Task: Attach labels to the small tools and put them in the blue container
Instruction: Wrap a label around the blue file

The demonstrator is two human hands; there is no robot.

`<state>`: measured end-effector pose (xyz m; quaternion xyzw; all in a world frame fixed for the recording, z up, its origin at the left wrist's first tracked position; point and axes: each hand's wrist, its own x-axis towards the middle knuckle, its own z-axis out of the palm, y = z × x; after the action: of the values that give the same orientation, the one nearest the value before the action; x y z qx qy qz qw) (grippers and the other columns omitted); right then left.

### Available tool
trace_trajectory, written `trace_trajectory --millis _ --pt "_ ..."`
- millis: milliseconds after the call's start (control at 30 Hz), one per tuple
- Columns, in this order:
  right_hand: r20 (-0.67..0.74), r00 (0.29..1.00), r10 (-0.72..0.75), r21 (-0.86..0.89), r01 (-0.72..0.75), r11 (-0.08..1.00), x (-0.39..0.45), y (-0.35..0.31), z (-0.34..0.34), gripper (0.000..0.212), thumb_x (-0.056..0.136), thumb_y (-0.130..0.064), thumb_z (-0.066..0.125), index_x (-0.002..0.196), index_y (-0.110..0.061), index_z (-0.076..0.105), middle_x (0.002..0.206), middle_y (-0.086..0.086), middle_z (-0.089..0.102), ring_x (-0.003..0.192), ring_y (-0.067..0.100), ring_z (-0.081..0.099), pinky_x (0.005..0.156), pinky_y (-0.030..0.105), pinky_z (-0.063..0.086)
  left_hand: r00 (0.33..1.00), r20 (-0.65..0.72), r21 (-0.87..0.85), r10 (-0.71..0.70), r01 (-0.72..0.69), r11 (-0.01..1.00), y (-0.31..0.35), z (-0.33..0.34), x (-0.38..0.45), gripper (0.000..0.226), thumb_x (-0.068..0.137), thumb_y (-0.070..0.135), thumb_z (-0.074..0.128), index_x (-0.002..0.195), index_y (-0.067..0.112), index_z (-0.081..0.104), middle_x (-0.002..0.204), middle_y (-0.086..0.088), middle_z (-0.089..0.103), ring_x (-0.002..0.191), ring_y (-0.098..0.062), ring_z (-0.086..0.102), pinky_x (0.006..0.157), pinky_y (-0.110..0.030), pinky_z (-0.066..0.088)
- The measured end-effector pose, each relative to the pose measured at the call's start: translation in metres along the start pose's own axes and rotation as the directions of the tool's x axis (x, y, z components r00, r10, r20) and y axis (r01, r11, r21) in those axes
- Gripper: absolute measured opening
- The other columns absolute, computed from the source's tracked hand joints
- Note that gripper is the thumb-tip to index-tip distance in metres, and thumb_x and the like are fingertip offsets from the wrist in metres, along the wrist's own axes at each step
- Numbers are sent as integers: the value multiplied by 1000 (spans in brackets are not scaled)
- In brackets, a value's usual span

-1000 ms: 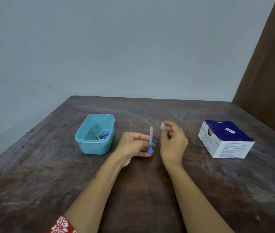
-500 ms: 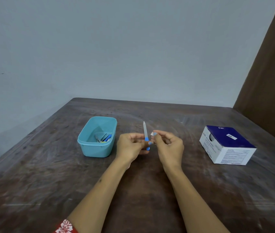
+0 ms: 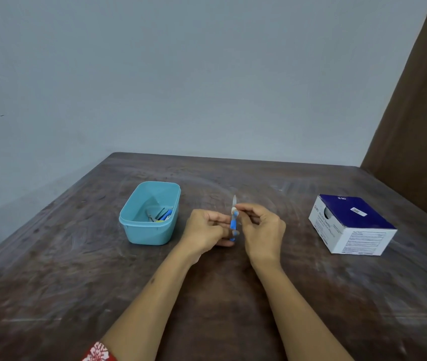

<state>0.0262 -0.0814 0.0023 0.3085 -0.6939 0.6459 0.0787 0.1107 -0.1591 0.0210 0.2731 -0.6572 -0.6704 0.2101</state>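
Two hands meet right of the tub [image 3: 131, 225] — left hand [image 3: 205, 229] grips the tool [image 3: 233, 222] upright by its blue handle, right hand [image 3: 261, 228] pinches a label [image 3: 234, 211] onto it; box [image 3: 352, 225] far right — left hand nearer tub.

A dark wooden table [image 3: 77, 295] carries a white box with a dark blue top [image 3: 352, 224] near its right edge, beneath a grey-blue wall [image 3: 207, 74].
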Motion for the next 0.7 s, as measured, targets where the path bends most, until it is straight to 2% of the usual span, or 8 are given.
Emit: trace_trajectory --millis 133,200,333,400,467,567,700 --pt "-41 997 -63 -39 61 997 2 4 -1 18 79 2 67 83 -14 75 78 -9 67 73 3 66 67 18 54 998 59 16 -27 26 1000 1 2 -3 22 74 -13 67 86 5 69 77 -11 72 69 -17 71 59 -26 59" --pt "4 998 -69 -68 69 995 1 4 -1 18 79 2 66 84 -14 74 79 -7 68 73 4 65 66 17 54 1000 20 -3 -2 2 1000 0 2 -2 22 75 -11 68 92 3 70 82 -12 72 75 -20 71 62 -27 60" --pt "129 991 -38 -84 49 995 -3 2 0 21 81 1 62 90 -15 72 84 -4 69 77 3 65 64 8 49 995 -88 3 50 -49 999 -3 0 2 26 78 -9 66 101 1 69 85 -13 72 81 -23 70 69 -32 60" --pt "90 996 -29 -62 34 998 -2 2 0 20 81 0 63 91 -15 72 84 -3 71 75 3 65 65 13 52 997 -65 42 42 -39 998 -2 0 1 26 79 -11 63 101 1 69 85 -13 72 81 -23 70 67 -31 60" --pt "11 1000 -18 -37 19 999 0 3 -1 18 81 -2 64 91 -15 72 82 -3 71 75 4 66 68 19 54 1000 18 69 1 -2 998 0 -1 -1 26 78 -13 62 101 -1 68 85 -14 72 78 -21 71 64 -28 59" --pt "-73 997 -21 -35 18 999 4 2 -2 16 83 -5 64 94 -15 71 84 -5 69 78 5 65 69 18 53 991 128 74 -43 33 997 1 0 -2 28 75 -13 65 101 -2 68 88 -17 72 76 -21 72 62 -27 59" --pt "-40 999 -37 -18 36 999 4 1 -1 15 81 -5 67 93 -13 71 76 -8 67 69 3 63 65 15 52 997 77 34 -1 -1 999 -2 3 -2 23 76 -14 64 93 1 69 79 -12 72 71 -18 71 62 -26 59"
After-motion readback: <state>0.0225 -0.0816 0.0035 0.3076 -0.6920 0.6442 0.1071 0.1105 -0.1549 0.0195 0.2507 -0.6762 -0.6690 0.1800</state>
